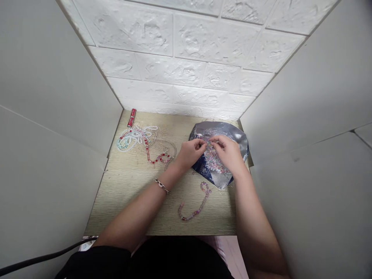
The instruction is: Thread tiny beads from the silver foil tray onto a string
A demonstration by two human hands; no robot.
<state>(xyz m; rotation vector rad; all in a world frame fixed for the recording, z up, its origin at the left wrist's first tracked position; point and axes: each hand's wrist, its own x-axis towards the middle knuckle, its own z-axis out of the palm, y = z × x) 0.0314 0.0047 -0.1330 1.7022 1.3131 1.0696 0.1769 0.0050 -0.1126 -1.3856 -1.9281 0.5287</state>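
Observation:
My left hand (pixel 190 152) and my right hand (pixel 228 152) meet over a silvery blue foil bag (pixel 232 133) spread open on a small wooden table (pixel 130 193). Both hands have their fingers pinched together above a heap of small pastel beads (pixel 213 162) lying on the foil. What the fingertips pinch is too small to make out. A chain bracelet (pixel 162 186) circles my left wrist. A short strand of pink and purple beads (pixel 196 207) curves on the table just in front of the bag.
Several bead strands (pixel 139 139), white, green and red, lie tangled at the table's back left, beside a small red tube (pixel 131 117). White panels wall in both sides, with a white brick-pattern wall behind. A dark cable (pixel 43 257) runs at the lower left.

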